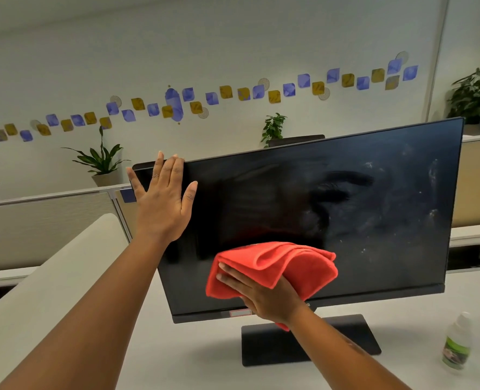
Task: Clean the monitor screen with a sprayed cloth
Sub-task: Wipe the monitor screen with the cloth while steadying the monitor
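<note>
Cloth on the screen's lower middle

The red cloth [272, 267] lies against the monitor [345, 209] at 6 o'clock, right grip [267, 296] pinching it; left grip [165, 198] spread flat at 10 o'clock. Bottle [457, 343] stands on the tabletop [177, 347] at 4 o'clock.

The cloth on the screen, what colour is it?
Red-orange. The cloth shows plainly in the head view, pressed to the monitor by the right hand.

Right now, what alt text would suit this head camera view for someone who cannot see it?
A person's right hand presses a folded red cloth against the lower middle of a dark monitor screen, while the left hand lies flat on its upper left corner. Smudges cover the screen's right side, and a small spray bottle stands on the white desk.
</note>
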The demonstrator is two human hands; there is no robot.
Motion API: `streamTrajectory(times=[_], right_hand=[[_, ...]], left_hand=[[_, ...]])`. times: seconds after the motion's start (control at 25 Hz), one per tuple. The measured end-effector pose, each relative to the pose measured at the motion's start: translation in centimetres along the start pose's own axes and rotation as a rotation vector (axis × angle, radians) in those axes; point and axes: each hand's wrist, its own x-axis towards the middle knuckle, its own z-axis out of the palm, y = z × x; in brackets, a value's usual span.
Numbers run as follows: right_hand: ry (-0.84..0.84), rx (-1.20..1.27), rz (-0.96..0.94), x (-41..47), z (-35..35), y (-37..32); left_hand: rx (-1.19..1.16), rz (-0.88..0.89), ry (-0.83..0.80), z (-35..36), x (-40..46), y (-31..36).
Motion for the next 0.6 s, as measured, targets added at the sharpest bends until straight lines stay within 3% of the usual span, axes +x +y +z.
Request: streamTrajectory(times=[0.12, 0.32, 0.44, 0.6], right_hand=[[0.018, 0.025, 0.047, -1.4, -1.0, 2.4], [0.113, 0.147, 0.309, -1.0, -3.9, 7.2], [0.146, 0.024, 0.415, 0.0, -6.4, 11.2], [0.234, -0.151, 0.36, 0.4, -9.1, 14.8]], left_hand=[[0.006, -0.006, -0.019, -0.1, 0.1, 0.4], [0.002, -0.035, -0.042, -0.1, 0.1, 0.7], [0.014, -0.049, -0.043, -0.2, 0.2, 1.0], [0.0, -0.065, -0.033, -0.3, 0.0, 1.5]])
